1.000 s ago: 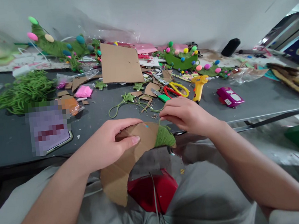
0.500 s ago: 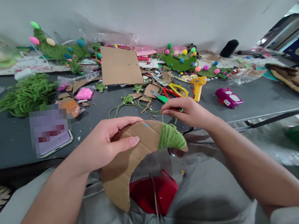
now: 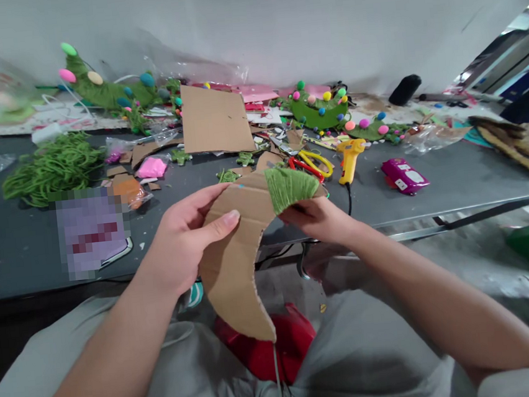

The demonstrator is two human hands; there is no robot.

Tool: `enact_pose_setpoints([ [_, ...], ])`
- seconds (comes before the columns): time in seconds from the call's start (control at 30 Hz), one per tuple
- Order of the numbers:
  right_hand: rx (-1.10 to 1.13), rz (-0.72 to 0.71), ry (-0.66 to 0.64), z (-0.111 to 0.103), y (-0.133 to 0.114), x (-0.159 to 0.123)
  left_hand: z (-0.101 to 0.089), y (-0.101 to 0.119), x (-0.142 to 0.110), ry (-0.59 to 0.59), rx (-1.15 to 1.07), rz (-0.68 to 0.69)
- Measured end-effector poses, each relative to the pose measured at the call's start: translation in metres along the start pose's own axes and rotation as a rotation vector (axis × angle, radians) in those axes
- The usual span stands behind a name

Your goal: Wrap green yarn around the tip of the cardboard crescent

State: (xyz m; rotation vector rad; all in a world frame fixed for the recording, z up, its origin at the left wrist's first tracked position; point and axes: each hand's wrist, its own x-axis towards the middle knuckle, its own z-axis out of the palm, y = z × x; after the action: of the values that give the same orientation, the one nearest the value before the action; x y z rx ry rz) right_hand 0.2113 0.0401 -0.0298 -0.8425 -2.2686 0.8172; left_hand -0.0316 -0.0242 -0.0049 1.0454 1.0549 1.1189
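Left arm (image 3: 119,337) in from lower left, right arm (image 3: 432,288) from lower right, both forearms bare and angled inward. Left hand (image 3: 184,237) gripping: thumb (image 3: 223,226) stretched out on the near side, pointing right; fingers (image 3: 201,199) behind, partly hidden. Right hand (image 3: 325,219) about level with left, apart from it — fingers turned inward, mostly hidden, grip unclear.

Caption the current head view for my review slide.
Left hand grips a cardboard crescent, one end wrapped in green yarn, with the right hand partly behind that end.
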Motion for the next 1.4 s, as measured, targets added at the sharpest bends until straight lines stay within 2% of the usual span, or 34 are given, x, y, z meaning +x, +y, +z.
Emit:
enact_pose_setpoints([
  [0.13,0.028,0.036,0.003,0.013,-0.011,0.000,0.005,-0.001,0.003,0.068,-0.046,0.007],
  [0.33,-0.018,0.035,-0.020,0.015,-0.022,-0.002,0.006,-0.005,0.006,0.148,-0.025,0.010],
  [0.77,-0.144,0.028,0.034,0.015,-0.025,-0.010,0.006,-0.012,0.009,0.154,-0.003,0.082],
  [0.87,-0.200,0.014,0.012,0.016,-0.023,-0.011,0.007,-0.013,0.009,0.169,0.151,0.137],
  [1.0,-0.382,-0.027,-0.040,0.014,-0.023,-0.010,0.008,-0.010,0.007,0.224,0.587,0.260],
  [1.1,-0.592,-0.121,-0.116,0.008,-0.030,-0.011,0.007,-0.008,0.004,0.177,0.790,0.260],
  [1.17,-0.690,-0.183,-0.174,0.001,-0.038,-0.013,0.005,-0.008,0.001,0.084,0.832,0.207],
  [1.27,-0.741,-0.229,-0.249,-0.008,-0.047,-0.015,0.001,-0.007,-0.002,-0.066,0.820,0.104],
  [1.4,-0.720,-0.260,-0.303,-0.016,-0.050,-0.014,-0.001,-0.008,-0.005,-0.184,0.793,0.025],
])
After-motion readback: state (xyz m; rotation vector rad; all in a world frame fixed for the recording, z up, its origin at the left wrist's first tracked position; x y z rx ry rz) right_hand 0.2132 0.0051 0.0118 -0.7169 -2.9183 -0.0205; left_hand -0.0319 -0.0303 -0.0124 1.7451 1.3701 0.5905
